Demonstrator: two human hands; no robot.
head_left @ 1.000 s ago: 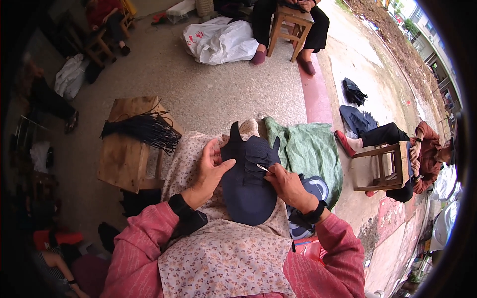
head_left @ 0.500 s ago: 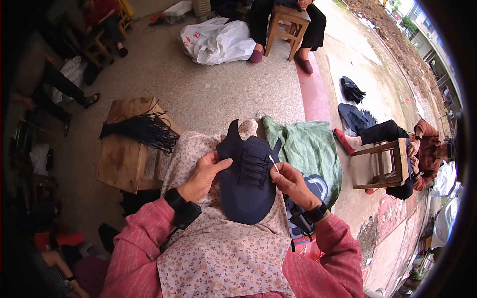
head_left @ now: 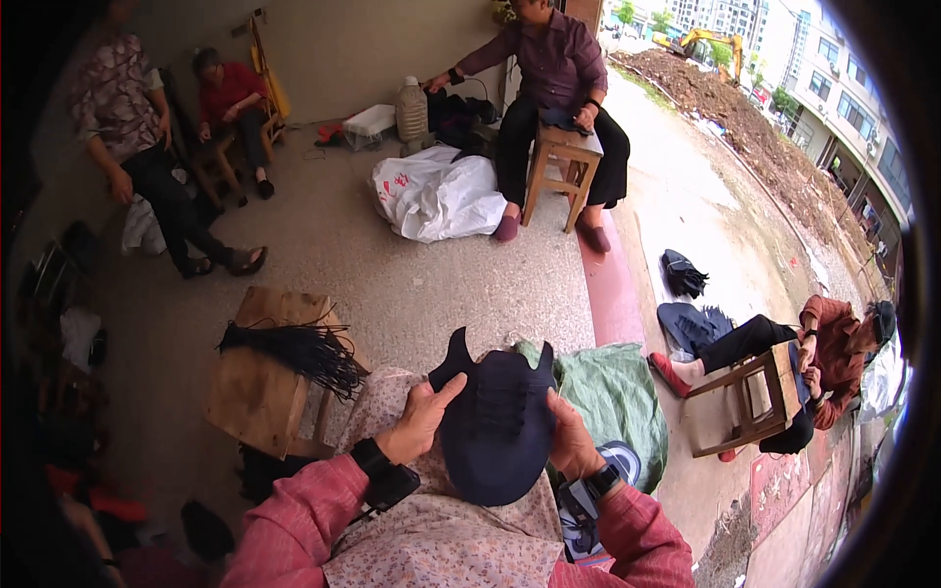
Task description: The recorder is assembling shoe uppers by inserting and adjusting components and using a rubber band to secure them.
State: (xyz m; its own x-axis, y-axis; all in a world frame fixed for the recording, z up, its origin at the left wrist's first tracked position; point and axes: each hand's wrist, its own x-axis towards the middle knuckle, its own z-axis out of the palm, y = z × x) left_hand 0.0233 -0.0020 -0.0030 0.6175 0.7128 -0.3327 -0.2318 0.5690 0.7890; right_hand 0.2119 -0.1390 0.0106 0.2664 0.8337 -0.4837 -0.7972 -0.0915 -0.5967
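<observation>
With left hand [head_left: 420, 423] and right hand [head_left: 572, 437] we pinch the navy piece [head_left: 496, 431] by opposite edges, the white bag [head_left: 443, 198] ahead hiding its contents.

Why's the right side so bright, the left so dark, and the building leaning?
Head view: daylight washes out the ground outside; head view: the left floor sits in shade; head view: the fisheye lens tilts the building near the edge; head view: details on the dark piece look murky.

Right hand [head_left: 576, 441] now grips the navy shoe upper [head_left: 495, 461] by its right edge.
View raised: a seated person's purple shirt [head_left: 559, 61] and outstretched arm [head_left: 487, 54] now show.
</observation>
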